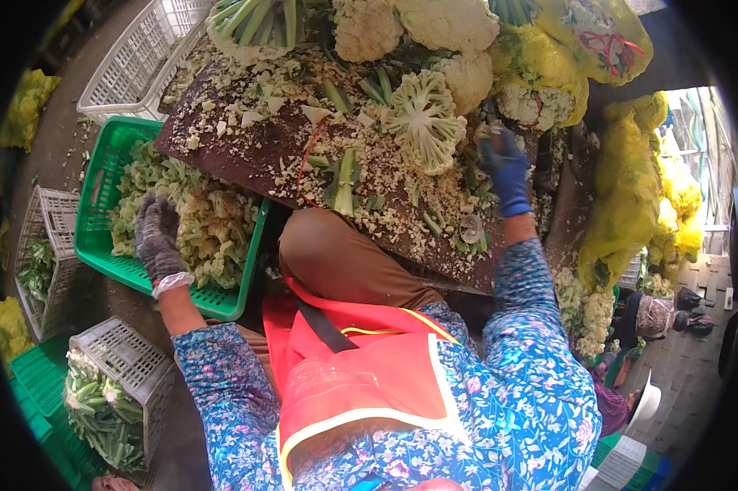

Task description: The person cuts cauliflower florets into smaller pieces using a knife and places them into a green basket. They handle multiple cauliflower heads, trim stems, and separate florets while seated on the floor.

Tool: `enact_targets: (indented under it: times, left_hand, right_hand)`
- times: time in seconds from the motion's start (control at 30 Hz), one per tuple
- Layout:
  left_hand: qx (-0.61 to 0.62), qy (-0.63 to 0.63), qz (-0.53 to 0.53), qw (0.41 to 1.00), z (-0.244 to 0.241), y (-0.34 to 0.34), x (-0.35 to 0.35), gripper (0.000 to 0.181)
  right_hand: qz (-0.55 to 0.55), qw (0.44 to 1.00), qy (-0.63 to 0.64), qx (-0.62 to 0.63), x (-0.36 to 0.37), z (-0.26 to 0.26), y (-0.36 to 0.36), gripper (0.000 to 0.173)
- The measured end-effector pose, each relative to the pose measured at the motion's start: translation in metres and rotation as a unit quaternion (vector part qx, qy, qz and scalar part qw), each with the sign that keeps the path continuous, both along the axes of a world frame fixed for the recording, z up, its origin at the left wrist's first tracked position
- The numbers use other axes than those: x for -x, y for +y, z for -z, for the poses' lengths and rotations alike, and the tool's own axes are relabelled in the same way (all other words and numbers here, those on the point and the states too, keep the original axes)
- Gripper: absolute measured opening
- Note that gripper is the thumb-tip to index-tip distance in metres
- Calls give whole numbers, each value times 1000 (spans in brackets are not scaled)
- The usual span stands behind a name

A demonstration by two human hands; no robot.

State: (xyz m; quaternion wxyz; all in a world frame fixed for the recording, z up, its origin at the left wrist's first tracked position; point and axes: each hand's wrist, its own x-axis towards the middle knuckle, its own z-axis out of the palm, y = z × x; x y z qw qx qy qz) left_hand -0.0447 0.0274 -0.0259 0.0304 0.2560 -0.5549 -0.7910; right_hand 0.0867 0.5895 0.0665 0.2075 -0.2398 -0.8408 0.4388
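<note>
My left hand [160,239], in a grey-purple glove, lies over the cauliflower florets [212,227] in a green plastic basket [240,301]. Its fingers are extended, and nothing shows in its grasp. At the right side of the dark work board [221,153] is my right hand [505,169], in a blue glove with bent fingers. Something small and dark shows at those fingertips, but blur hides what it is. Left of this hand, a cut cauliflower head [426,123] rests with its branching stems facing up. A green stalk [345,183] and many crumbs lie nearer my knee.
Whole cauliflowers [448,24] and a yellow mesh sack [537,80] crowd the board's far side. A white crate [141,55] stands beyond the basket. Leafy trimmings [108,417] fill a tilted crate [123,350] at lower left. A person in a white hat [646,402] is at right.
</note>
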Motion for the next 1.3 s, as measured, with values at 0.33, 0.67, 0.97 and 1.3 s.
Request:
enact_targets:
  times: [0.33,0.67,0.97,1.3]
  left_hand:
    - [236,114,506,822,-74,250,-17,46]
    - [131,-95,441,883,-18,411,-35,90]
    - [-786,-162,323,501,-42,331,-7,41]
    - [-706,-23,212,675,-41,155,73,42]
  right_hand:
    - [-139,903,-2,-406,29,61,81,39]
    - [-60,982,113,142,36,84,8,43]
    - [-153,858,168,461,6,16,-87,29]
    - [-39,763,233,602,58,74,-134,33]
